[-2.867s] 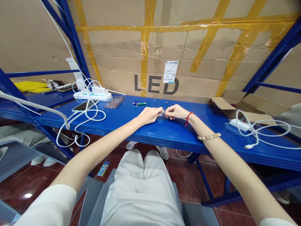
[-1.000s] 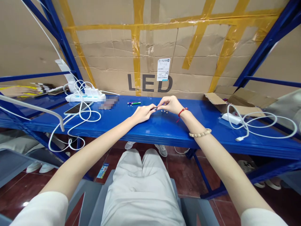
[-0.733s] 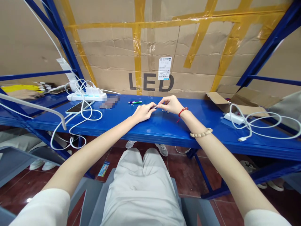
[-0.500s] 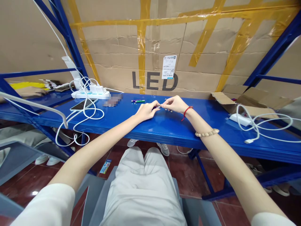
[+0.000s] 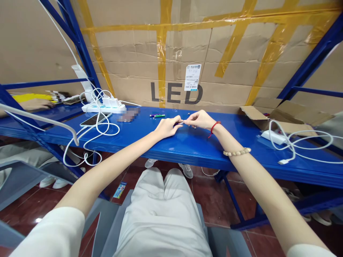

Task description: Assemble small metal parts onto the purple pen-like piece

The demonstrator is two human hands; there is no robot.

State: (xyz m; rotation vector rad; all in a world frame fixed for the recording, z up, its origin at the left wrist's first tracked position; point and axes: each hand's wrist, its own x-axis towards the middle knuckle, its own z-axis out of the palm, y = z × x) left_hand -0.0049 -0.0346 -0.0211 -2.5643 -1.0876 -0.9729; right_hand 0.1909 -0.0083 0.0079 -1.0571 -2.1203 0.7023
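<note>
Both hands meet over the middle of the blue counter, just in front of the big carton marked LED. The left hand is curled, with thumb and forefinger pinched on the near end of a small dark pen-like part. The right hand closes its fingertips on something tiny at the part's other end; what that piece is cannot be told at this size. The part is held a little above the counter, between the two hands.

Its long axis runs roughly left to right across the view, nearly level, with the tip toward the right hand.

To do this joining well, it seems best that the left hand keep the part steady while the right hand works at the tip in line with that axis, since a skewed push could slip the small piece free. Resting the wrists on the counter would likely help.

A few small loose bits lie just beside the right hand. Two pens lie near the carton, a phone and power strip sit well to the left, and an open box with a white cable to the right.
</note>
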